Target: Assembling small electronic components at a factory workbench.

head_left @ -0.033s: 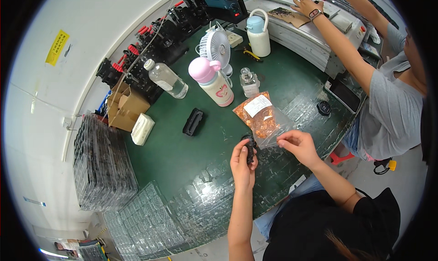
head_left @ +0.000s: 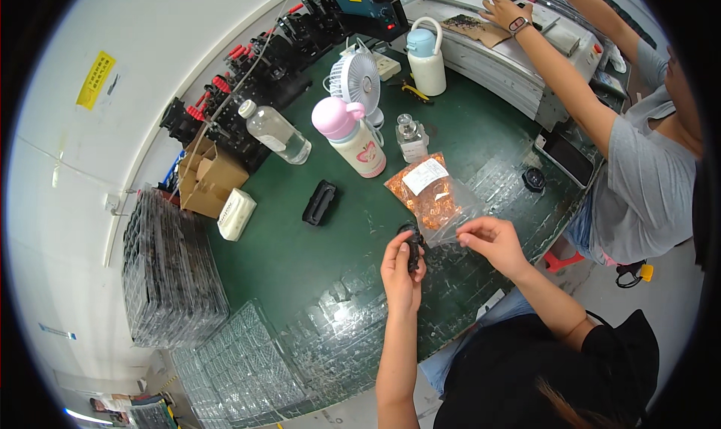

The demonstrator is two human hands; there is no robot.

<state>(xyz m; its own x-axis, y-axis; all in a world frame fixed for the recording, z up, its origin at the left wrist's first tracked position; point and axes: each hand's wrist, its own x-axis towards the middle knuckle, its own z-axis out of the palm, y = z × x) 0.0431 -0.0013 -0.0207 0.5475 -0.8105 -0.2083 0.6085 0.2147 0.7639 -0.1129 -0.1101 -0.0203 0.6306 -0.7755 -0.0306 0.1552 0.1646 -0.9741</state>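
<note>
Black and apparently hard plastic, the small part (head_left: pixel 413 255) sits in the person's left hand (head_left: pixel 402 271), raised over the near side of the green table (head_left: pixel 282 267), just left of the clear end of a bag (head_left: pixel 426 198) of copper-coloured pieces. The left hand's thumb and fingers are closed around the part, pinching it from both sides and hiding much of its outline. The right hand (head_left: pixel 492 245) has its thumb and forefinger drawn close together beside the bag's clear end; whether a tiny piece is caught between them, or whether they touch the film, cannot be told. Judging by looks, the black part is light and stiff, unlikely to bend under a firm pinch, though its smooth, dark surface may turn or slide a little in bare fingers. Its long sides seem the best place to take hold, leaving the upper end uncovered. The copper-coloured pieces look very light and easy to drop or scatter, so a fingertip hold on one at a time would suit them. The bag itself is probably soft, slick film that shifts and crumples readily; it is best steadied by its filled body, near the white label (head_left: pixel 423 175), rather than by the loose clear end.
</note>
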